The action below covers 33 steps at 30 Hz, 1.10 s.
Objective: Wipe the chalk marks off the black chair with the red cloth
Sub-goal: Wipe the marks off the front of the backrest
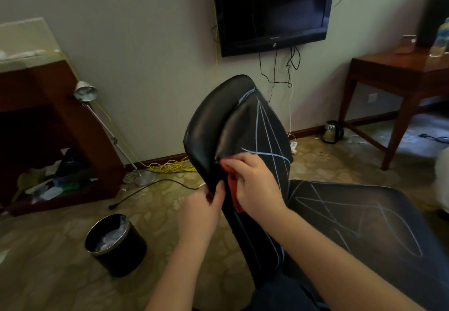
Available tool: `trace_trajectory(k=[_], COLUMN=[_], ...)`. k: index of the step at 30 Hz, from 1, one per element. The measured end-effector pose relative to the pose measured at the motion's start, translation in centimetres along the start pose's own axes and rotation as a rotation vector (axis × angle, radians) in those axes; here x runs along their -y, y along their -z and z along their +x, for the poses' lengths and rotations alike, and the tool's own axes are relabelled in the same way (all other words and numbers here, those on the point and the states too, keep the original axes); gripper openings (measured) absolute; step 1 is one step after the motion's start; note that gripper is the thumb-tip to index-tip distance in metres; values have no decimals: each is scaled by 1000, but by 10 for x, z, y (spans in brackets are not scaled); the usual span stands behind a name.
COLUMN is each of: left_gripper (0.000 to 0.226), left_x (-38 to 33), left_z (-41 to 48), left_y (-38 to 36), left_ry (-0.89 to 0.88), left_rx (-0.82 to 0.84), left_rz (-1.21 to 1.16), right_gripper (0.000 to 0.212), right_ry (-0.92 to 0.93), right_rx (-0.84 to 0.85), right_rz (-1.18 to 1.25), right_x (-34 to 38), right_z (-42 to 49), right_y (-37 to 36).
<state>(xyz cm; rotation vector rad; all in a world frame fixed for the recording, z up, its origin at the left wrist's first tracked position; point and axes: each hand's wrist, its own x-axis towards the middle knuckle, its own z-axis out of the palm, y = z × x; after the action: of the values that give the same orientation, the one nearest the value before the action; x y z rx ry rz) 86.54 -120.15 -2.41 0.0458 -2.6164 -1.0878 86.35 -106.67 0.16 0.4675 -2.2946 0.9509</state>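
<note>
Black chair (209,121) mid-scene on the carpet, backrest upright, seat reaching to the near right. Far behind, television (272,6) on the wall. Pale blue chalk marks (267,128) criss-crossing the right part of the backrest and the seat. Black bin (116,245) near left on the floor, well apart from the chair. Right grip (255,184) curled round the red cloth (234,189), pressing it against the lower backrest, just left of the crossing lines. Left grip (201,211) pinching the backrest's left edge between thumb and fingers, just beside the cloth.
</note>
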Motion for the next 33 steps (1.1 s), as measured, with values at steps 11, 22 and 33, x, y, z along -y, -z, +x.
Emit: trace_trajectory(k=[11, 22, 33], left_gripper=[52, 59, 63], left_x=[1, 5, 3], left_z=[-1, 3, 0], left_y=[-3, -3, -5], left_ry=[-38, -38, -34], left_rx=[5, 1, 2], left_rz=[31, -8, -33], right_gripper=[33, 30, 34], right_ry=[-152, -63, -73], right_rx=[169, 114, 32], right_rz=[-82, -147, 37], right_x=[-18, -38, 1], right_z=[-11, -55, 7], right_y=[45, 3, 23])
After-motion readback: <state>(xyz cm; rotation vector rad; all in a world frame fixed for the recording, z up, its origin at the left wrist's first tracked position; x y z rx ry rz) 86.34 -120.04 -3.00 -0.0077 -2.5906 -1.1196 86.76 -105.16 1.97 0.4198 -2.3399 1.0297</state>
